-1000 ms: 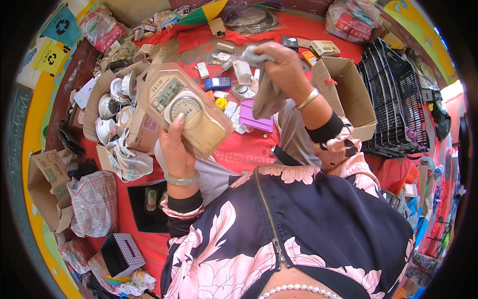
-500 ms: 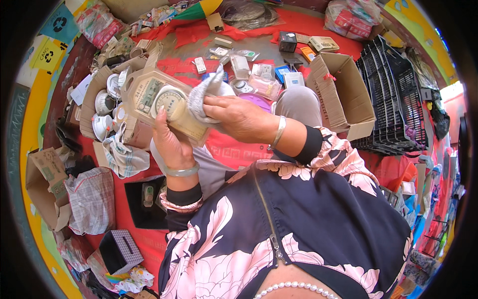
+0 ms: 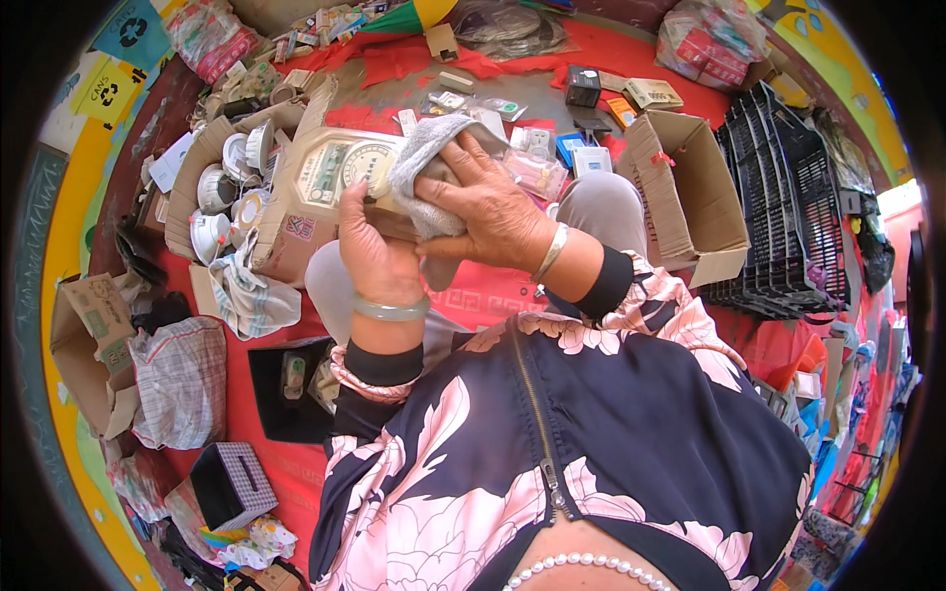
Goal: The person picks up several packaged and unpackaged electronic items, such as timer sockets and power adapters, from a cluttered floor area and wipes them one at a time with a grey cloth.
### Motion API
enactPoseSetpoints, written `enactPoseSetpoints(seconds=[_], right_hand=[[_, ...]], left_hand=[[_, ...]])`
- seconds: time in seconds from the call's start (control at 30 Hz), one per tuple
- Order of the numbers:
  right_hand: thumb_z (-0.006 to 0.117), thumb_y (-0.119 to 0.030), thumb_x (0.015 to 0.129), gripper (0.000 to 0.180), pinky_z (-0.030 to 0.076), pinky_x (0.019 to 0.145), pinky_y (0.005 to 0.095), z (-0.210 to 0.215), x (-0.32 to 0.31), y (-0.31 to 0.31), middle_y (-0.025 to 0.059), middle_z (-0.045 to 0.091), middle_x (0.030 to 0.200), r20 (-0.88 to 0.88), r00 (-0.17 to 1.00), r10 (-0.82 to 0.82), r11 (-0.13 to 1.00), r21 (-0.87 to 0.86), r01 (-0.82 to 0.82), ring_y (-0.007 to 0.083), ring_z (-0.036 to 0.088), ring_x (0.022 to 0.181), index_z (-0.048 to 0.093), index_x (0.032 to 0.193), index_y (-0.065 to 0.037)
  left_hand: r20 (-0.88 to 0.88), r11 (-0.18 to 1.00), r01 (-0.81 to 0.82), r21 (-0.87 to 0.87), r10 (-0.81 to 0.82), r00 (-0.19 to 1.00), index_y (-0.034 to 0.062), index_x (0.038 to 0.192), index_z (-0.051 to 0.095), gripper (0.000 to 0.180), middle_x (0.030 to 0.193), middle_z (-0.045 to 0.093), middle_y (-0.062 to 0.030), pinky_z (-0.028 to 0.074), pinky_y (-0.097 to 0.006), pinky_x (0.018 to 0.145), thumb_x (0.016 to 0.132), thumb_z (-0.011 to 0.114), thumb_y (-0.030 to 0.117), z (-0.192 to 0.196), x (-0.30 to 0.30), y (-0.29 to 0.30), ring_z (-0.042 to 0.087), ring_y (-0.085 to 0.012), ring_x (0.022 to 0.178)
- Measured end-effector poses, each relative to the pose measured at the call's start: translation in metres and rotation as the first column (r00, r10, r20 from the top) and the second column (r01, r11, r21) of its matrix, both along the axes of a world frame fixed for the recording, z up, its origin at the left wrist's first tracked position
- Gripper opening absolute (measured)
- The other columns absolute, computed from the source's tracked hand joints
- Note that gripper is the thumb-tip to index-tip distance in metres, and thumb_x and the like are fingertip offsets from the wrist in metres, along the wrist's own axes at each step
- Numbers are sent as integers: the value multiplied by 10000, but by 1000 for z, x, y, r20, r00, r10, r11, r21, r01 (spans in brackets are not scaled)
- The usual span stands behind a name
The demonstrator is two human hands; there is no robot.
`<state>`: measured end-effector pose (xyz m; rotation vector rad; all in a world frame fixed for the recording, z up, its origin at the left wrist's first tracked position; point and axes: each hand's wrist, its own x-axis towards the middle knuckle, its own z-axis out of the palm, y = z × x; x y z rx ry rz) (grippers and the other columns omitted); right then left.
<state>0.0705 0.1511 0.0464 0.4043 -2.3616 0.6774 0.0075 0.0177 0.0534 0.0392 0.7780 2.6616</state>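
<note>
Head view: the packed dial timer [image 3: 345, 172] lay just ahead of the left hand [image 3: 381, 264], its long axis slanting from far left to near right
Left thumb pinched its near edge, with other fingers hidden; the right hand [image 3: 488, 209], fingers bent, held a grey cloth [image 3: 419, 167] over its right end, so both hands were near

red patterned floor covering [image 3: 286, 448], a bare grey-brown floor patch [image 3: 404, 91] beyond, dark green panel [image 3: 39, 276] at far left beside a curving yellow wall band [image 3: 64, 419], blue poster [image 3: 131, 32] above a yellow poster [image 3: 103, 91], bright light [image 3: 898, 200] at right
</note>
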Motion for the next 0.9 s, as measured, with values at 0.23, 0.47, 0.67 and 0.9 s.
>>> enactPoseSetpoints(seconds=[0.23,0.47,0.67,0.9], right_hand=[[740,-206,610,505,363,965,427,3,0,17,183,510,1208,-8,994,107,944,-312,-104,359,448,1148,640,1095,-107],[742,-203,684,449,385,962,395,-4,5,50,200,513,1233,34,979,200,927,-331,-178,334,485,1148,637,1105,-86],[587,-149,899,225,469,715,229,-12,12,55,-7,630,940,23,989,144,378,-925,-34,58,544,839,614,1086,-28],[595,-62,849,218,482,735,255,21,12,53,35,640,945,-374,841,-390,898,-355,259,126,593,833,611,1062,-15]], left_hand=[[-27,999,9,-40,-10,1000,51,1200,498,406,1166,575,-100,426,-415,965,822,597,157,-3,8,2,546,-257,1090],[109,961,259,-99,-248,963,20,1324,380,561,1312,455,-161,365,-507,992,962,288,440,16,-1,-8,449,-337,1197],[24,989,144,-41,-143,989,19,1319,368,508,1295,467,-142,363,-468,1008,991,270,394,5,-4,-13,455,-303,1190],[-19,997,68,-25,-68,997,51,1312,389,462,1287,482,-97,374,-443,1001,984,353,373,14,9,-5,467,-257,1181]])
